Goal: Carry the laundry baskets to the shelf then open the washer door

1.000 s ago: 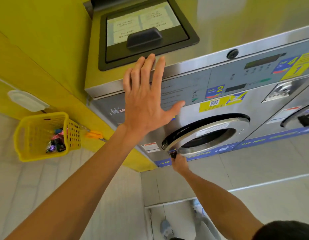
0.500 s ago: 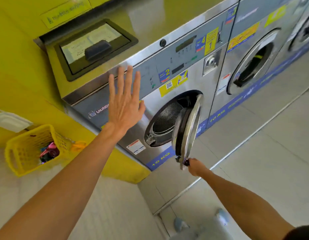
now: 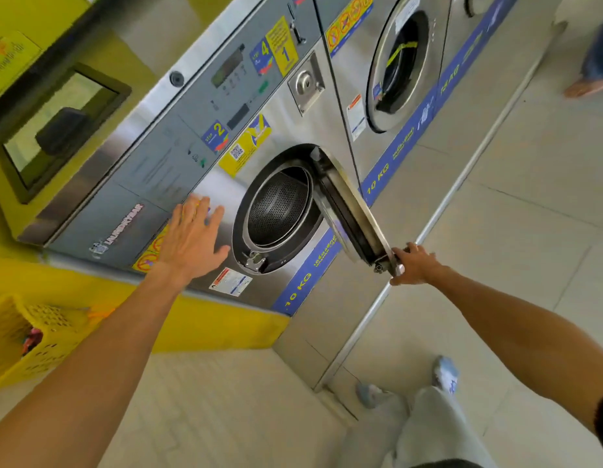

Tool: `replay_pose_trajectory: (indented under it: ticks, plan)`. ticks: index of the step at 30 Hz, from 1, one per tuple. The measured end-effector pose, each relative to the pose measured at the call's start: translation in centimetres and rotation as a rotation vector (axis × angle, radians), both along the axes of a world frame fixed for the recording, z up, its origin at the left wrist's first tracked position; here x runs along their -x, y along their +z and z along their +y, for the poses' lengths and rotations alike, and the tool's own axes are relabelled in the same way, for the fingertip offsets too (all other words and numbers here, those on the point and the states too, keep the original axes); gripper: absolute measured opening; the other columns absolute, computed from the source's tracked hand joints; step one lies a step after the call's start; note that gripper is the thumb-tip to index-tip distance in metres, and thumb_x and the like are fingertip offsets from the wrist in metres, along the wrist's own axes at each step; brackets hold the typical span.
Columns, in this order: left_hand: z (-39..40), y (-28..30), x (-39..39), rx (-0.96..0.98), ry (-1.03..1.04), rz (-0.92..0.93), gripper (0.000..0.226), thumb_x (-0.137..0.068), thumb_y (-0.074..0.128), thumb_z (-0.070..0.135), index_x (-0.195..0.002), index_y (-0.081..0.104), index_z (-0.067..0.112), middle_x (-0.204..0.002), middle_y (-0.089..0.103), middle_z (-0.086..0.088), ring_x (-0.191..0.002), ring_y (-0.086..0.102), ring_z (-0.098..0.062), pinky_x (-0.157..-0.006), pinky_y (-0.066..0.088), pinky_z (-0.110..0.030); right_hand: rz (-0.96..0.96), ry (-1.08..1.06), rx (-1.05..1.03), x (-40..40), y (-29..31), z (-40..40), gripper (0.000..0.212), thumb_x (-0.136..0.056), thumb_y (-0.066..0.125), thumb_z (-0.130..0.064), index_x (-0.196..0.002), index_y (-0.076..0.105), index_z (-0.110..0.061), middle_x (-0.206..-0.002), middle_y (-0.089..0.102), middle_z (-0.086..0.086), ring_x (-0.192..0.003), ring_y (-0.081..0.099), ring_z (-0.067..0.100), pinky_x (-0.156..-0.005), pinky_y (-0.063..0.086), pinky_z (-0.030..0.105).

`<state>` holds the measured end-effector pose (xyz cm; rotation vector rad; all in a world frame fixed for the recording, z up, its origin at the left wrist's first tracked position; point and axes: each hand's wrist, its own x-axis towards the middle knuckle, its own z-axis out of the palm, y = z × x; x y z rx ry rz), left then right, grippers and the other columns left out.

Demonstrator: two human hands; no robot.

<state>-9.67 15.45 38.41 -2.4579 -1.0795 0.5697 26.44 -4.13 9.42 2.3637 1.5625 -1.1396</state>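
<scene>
Across the upper half of the view, running from nine o'clock up toward one o'clock, stood a row of stainless-steel front-loading washers on a tiled floor (image 3: 516, 231). Nearest was the 10 kg washer (image 3: 178, 163), its grey control panel (image 3: 205, 106) carrying numbered step stickers and a small display. On its top, at ten o'clock, sat a dark-framed detergent hatch (image 3: 62, 130). Next along, at one o'clock, a second washer (image 3: 421, 106) had its round door shut. Below the nearest machine, at eight o'clock, ran a yellow plinth (image 3: 205, 319). Cut off by the frame edge at eight o'clock was a yellow laundry basket (image 3: 40, 336) with coloured clothes inside, on the floor just beside that plinth. At centre the washer door (image 3: 352, 211) stood swung wide on its hinge, edge-on to the camera, baring the perforated drum (image 3: 278, 207) and the latch at the lower rim of the opening. At the door's free end, toward three o'clock, the right hand (image 3: 413, 265) was clamped on the door handle (image 3: 393, 265), arm outstretched. At nine o'clock from the drum, the left hand (image 3: 192, 241) was spread open, fingers apart, over the machine's front panel; whether the palm touched the steel could not be told. At five o'clock showed the person's pale trousers and light shoes (image 3: 445, 374)
</scene>
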Motion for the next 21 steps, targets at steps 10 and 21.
replay_pose_trajectory:
  ticks: [10, 21]
  plan:
    - [-3.4, -3.5, -4.0, 0.192, 0.131, -0.187, 0.085, -0.088, 0.063, 0.051, -0.153, 0.029, 0.008, -0.157, 0.029, -0.023, -0.147, 0.023, -0.041, -0.117, 0.024, -0.056, 0.095, -0.235, -0.381, -2.0, 1.1, -0.5, 0.025, -0.086, 0.059, -0.036, -0.097, 0.064, -0.014, -0.102, 0.065, 0.01, -0.102, 0.061, 0.035, -0.083, 0.052, 0.045]
    - [-6.6, -2.4, -2.7, 0.23, 0.26, -0.225, 0.086, -0.088, 0.063, 0.051, -0.154, 0.027, 0.009, -0.16, 0.026, -0.021, -0.149, 0.02, -0.039, -0.117, 0.027, -0.054, 0.117, -0.12, -0.247, -5.4, 1.2, -0.7, 0.05, -0.088, 0.048, -0.058, -0.121, 0.063, -0.023, -0.112, 0.059, 0.006, -0.112, 0.057, 0.031, -0.092, 0.05, 0.051]
